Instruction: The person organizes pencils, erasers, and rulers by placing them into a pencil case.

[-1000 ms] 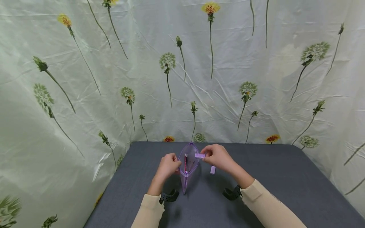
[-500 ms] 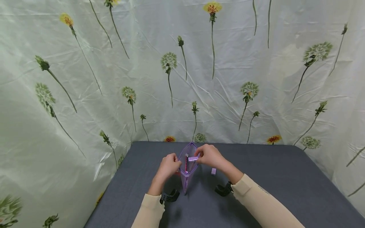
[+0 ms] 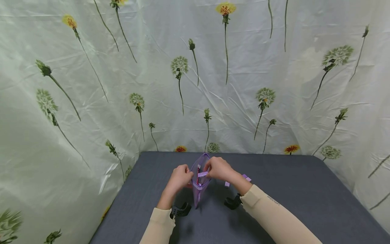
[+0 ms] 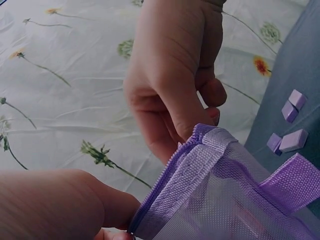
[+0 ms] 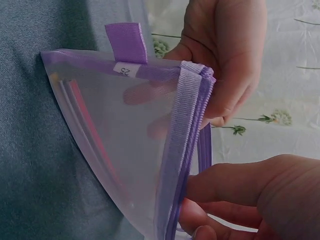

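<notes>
"Here we are: purple see-through mesh zip pouch [image 3: 198, 194], upright in front of the person, mouth spread wide above the dark grey table [image 3: 289, 196]. Does its base touch down?"

"Can't tell from here! But look at the left hand [image 3: 180, 178], pinching the pouch's left rim, a tight little grip."

"And the right hand [image 3: 220, 168]?"

"Also narrow, thumb and fingers on one end of a small pale-purple oblong block [image 3: 202, 175]. The other end pokes out across the pouch's mouth, in front of the slim red and dark pencils [image 3: 198, 167] from the head view. The right wrist view hides the block, so exact fingertip placement is anyone's guess."

"How does that block handle, then?"

"Light, I'd say, firm and fairly smooth. End hold's the smart one: it leaves the far end to lead, though a loose pinch could let it swivel."

"And the pouch?"

"Featherweight, floppy! Squeeze the mesh and it probably caves in. The thick woven zip edge [image 4: 170, 175] looks stiffer, so hold there. That purple ribbon tab [image 5: 126, 43] on the side seam might make a handy second hold."

"Meanwhile, more little purple blocks [image 4: 293, 140] lie on the table, off to the right of the pouch."
</notes>
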Action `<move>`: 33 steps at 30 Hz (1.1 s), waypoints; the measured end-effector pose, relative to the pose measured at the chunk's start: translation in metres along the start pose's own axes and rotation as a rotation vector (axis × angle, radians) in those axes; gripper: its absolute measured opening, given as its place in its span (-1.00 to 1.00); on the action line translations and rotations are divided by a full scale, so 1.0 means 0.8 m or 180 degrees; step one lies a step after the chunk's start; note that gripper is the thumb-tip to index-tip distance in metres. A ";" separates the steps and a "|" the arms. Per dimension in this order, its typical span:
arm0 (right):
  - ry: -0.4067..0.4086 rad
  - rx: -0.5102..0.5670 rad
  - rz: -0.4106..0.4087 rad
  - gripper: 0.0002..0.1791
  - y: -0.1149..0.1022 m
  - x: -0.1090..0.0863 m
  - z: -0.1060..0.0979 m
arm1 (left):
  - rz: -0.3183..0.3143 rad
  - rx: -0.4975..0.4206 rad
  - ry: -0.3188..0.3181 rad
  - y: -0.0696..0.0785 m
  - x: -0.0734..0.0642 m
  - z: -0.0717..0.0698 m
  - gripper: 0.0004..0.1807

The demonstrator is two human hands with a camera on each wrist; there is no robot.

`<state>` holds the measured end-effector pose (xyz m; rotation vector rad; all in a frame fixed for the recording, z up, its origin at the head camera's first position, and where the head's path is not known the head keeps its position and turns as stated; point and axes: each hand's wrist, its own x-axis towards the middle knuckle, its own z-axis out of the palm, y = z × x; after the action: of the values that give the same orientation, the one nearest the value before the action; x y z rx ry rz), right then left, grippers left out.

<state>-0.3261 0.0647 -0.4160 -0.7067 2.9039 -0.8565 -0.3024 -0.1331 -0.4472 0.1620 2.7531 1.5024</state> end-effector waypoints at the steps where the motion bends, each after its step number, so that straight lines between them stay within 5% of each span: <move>1: -0.0032 -0.0001 0.0003 -0.86 -0.001 0.001 0.001 | -0.0003 -0.0002 0.0004 0.000 0.000 0.000 -0.81; 20: -0.0305 -0.0151 -0.0053 -0.85 -0.015 0.011 0.012 | -0.0015 0.0163 0.0095 0.001 -0.001 -0.002 -0.83; 25: -0.0479 -0.0193 -0.0179 -0.70 -0.016 0.015 0.019 | -0.0016 0.0164 0.0118 0.000 0.000 -0.003 -0.82; 33: -0.0360 -0.0025 -0.0242 -0.68 -0.017 0.008 0.010 | 0.0009 0.0253 0.0182 -0.002 -0.001 -0.008 -0.82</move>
<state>-0.3252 0.0475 -0.4154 -0.8425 2.7985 -0.7847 -0.3024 -0.1395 -0.4447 0.1252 2.8599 1.4212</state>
